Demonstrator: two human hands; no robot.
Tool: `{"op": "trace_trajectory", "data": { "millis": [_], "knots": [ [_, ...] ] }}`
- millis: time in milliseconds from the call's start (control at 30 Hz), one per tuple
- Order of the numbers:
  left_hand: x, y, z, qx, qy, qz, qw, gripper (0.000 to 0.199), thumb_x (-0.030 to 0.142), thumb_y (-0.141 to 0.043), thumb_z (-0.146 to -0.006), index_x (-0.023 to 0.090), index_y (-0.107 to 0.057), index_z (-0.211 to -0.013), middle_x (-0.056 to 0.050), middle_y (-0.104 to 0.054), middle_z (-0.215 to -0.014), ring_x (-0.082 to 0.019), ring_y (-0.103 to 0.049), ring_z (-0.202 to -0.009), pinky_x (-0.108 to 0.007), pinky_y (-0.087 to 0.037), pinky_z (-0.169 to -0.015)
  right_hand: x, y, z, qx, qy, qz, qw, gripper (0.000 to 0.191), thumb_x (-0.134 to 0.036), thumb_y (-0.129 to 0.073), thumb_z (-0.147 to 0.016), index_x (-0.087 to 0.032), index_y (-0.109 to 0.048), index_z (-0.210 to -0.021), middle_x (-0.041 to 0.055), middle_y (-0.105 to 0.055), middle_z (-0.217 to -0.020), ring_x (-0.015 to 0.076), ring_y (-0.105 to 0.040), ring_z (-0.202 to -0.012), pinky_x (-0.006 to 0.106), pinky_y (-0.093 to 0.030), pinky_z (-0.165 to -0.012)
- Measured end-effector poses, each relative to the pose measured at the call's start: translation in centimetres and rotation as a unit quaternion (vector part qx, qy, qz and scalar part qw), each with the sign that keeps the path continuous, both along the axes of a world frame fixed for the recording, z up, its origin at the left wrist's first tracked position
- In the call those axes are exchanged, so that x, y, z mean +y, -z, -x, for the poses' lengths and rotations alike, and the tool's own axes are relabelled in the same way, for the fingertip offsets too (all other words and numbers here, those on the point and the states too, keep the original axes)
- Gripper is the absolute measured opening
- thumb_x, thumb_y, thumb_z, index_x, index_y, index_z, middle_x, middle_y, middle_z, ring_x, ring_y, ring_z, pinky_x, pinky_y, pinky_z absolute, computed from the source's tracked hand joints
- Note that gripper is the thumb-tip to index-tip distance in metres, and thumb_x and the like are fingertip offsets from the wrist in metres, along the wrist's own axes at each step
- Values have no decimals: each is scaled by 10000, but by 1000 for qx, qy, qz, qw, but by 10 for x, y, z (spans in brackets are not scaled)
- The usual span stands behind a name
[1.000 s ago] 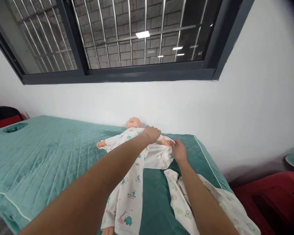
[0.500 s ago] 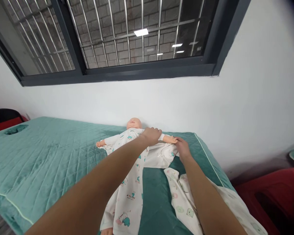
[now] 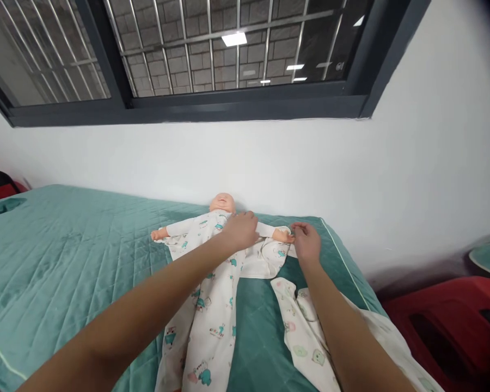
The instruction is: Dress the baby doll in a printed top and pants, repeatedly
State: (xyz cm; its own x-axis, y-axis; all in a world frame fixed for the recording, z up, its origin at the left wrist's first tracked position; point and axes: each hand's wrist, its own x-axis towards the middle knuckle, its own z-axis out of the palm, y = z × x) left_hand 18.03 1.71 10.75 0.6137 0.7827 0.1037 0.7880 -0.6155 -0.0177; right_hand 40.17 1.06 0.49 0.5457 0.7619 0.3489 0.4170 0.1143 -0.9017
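Note:
A baby doll lies on its back on the green bed, head toward the wall, in a plain white long-sleeved top. Over its chest and legs lies a white printed romper; part of it spreads under the doll's arm on the right. My left hand is curled over that arm near the shoulder, covering the upper sleeve. My right hand is closed beside the doll's hand, fingertips at the cloth edge there. What the right fingertips pinch is hidden.
A second light printed garment lies on the green quilted bed cover, partly under my right forearm. The white wall and a barred window stand behind. A red plastic chair is at the right, beyond the bed's edge.
My left hand has moved left along the doll's arm toward the shoulder. My right hand has lifted and turned slightly, staying by the doll's hand. The view has tilted down a little.

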Motion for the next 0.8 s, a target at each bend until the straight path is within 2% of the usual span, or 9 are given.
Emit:
{"op": "trace_trajectory", "data": {
  "millis": [33,67,133,200,300,400,500,700,800],
  "knots": [
    [-4,-2,18,-28,-15,0,999,355,378,-461,-953,155,-585,-1200,-136,-608,-1305,-278,-561,-1216,-422,-451,-1027,-3,-3,6,-22,-7,-1,1000,360,-374,-452,-815,-156,-662,-1011,129,-713,-1069,253,-655,-1007,413,-507,-916],
    [-7,-2,37,-117,-59,18,991,363,385,-464,-953,175,-593,-1220,-118,-609,-1334,-268,-560,-1234,-399,-453,-1037,-6,-5,13,-53,-21,1,998,351,-388,-475,-831,-170,-672,-1024,115,-710,-1090,252,-640,-1037,412,-483,-959],
    [-15,5,76,-297,-155,43,941,386,408,-461,-951,209,-600,-1251,-84,-626,-1339,-247,-578,-1229,-372,-455,-1055,-10,-8,26,-147,-65,14,987,357,-385,-480,-871,-183,-681,-1086,101,-700,-1151,250,-606,-1110,405,-433,-1031],
    [-25,22,109,-413,-209,57,885,405,439,-472,-939,219,-616,-1248,-66,-657,-1300,-242,-592,-1221,-383,-445,-1082,-10,-10,36,-247,-99,38,963,388,-347,-428,-920,-169,-661,-1173,111,-679,-1224,251,-572,-1176,405,-394,-1075],
    [-41,52,139,-512,-220,122,821,453,479,-509,-927,280,-590,-1326,-10,-603,-1402,-226,-524,-1331,-375,-390,-1155,-6,-9,41,-315,-95,70,942,422,-311,-355,-965,-143,-634,-1232,129,-661,-1267,255,-562,-1198,411,-378,-1087],
    [-48,70,146,-558,-224,183,778,482,525,-476,-946,362,-532,-1396,52,-519,-1484,-216,-462,-1397,-371,-389,-1168,-3,-7,43,-344,-79,85,932,435,-333,-328,-983,-145,-631,-1233,131,-660,-1269,260,-557,-1205,412,-368,-1089],
    [-42,70,140,-569,-214,200,768,496,530,-468,-953,341,-520,-1410,42,-500,-1501,-222,-446,-1409,-374,-382,-1174,-3,-7,51,-386,-78,99,914,442,-359,-314,-995,-161,-611,-1256,124,-657,-1276,272,-535,-1235,456,-309,-1125],
    [-7,59,127,-579,-177,209,768,470,452,-507,-951,285,-535,-1389,6,-499,-1505,-197,-449,-1398,-340,-344,-1187,-2,-4,69,-455,-60,125,880,451,-321,-263,-1004,-179,-513,-1352,123,-579,-1393,294,-476,-1288,563,-181,-1164],
    [9,56,125,-558,-141,168,800,421,428,-509,-950,241,-590,-1318,-25,-561,-1442,-192,-487,-1348,-336,-337,-1183,1,0,71,-467,-42,111,876,452,-272,-262,-994,-165,-503,-1361,124,-555,-1416,289,-454,-1305,548,-185,-1171]
  ]
}}
